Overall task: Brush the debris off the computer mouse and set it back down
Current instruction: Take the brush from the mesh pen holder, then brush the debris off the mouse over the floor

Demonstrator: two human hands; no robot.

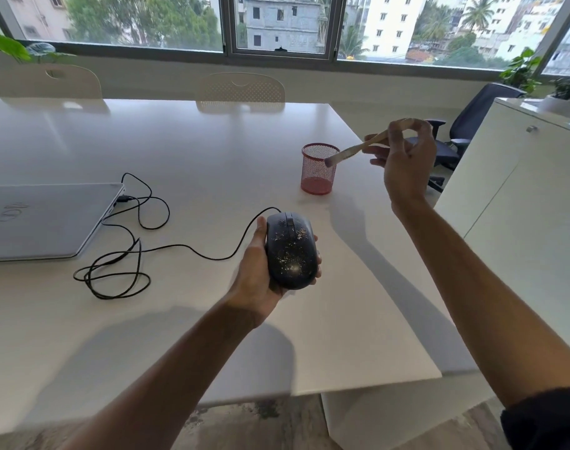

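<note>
Left hand [260, 267] gripped computer mouse [290, 251], lifted above table [212, 151] near front edge, debris uncleared. Right hand [403, 160] pinched brush [358, 147] near right edge. Brushing, setting down remained.

- The laptop [46, 219] lies on the worktop [186, 151], at the left.
- The cable [137, 241] runs on the worktop from the laptop to the mouse [291, 251].
- The mouse sits in the left hand [260, 271], above the worktop.
- The cup [319, 168] stands behind the mouse, to the right.
- The right hand [403, 157] holds the brush [358, 147] just right of the cup, with its tip over the cup's edge.
- Two chairs [241, 87] stand behind the worktop.
</note>
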